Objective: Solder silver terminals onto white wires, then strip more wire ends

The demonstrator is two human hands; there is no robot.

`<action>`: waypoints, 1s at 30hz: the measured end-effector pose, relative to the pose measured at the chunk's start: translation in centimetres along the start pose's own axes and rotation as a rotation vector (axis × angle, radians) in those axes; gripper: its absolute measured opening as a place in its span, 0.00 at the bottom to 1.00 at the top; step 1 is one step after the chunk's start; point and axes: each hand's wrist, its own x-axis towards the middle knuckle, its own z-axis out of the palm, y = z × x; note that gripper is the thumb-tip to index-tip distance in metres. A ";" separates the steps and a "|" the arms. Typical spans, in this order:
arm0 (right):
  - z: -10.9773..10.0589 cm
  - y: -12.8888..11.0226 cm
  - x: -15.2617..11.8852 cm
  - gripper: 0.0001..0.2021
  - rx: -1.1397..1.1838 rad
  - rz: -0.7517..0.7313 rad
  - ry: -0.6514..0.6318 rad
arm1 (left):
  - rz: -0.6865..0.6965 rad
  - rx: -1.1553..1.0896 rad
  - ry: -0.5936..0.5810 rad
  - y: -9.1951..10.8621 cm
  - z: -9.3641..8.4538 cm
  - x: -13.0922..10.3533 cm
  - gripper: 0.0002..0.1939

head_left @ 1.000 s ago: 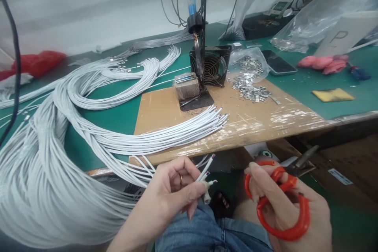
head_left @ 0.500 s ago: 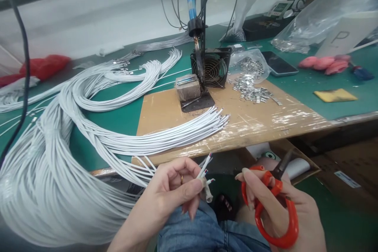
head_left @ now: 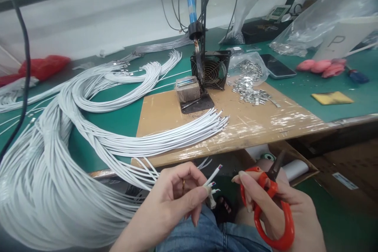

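Note:
Between thumb and fingers, my left hand (head_left: 180, 193) pinches the ends of a few white cables (head_left: 213, 176), with small coloured wire tips showing. My right hand (head_left: 283, 208) holds red-handled scissors (head_left: 288, 228), their dark blades pointing up and away. Its thumb and index finger come together at the left of the handles; whether anything small sits between them I cannot make out. A large bundle of white cables (head_left: 67, 189) hangs over the table edge at the left. Further cable ends (head_left: 203, 124) lie fanned across the brown board (head_left: 254, 126).
A soldering iron (head_left: 191, 8) stands upright in its holder beside a small fan (head_left: 212, 69). Small metal connectors (head_left: 251, 90) spill from a plastic bag. A phone (head_left: 277, 66), a yellow sponge (head_left: 332, 98) and a blue-tipped brush (head_left: 357, 75) lie at the right. Below is an open carton (head_left: 310, 167).
My left hand has shifted slightly right and down with the cable ends, which now stick out further to the right. My right hand and the scissors have moved slightly left.

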 end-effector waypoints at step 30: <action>0.8 -0.4 -0.4 0.12 -0.015 -0.170 -0.122 | -0.003 -0.019 -0.069 -0.9 1.3 0.6 0.17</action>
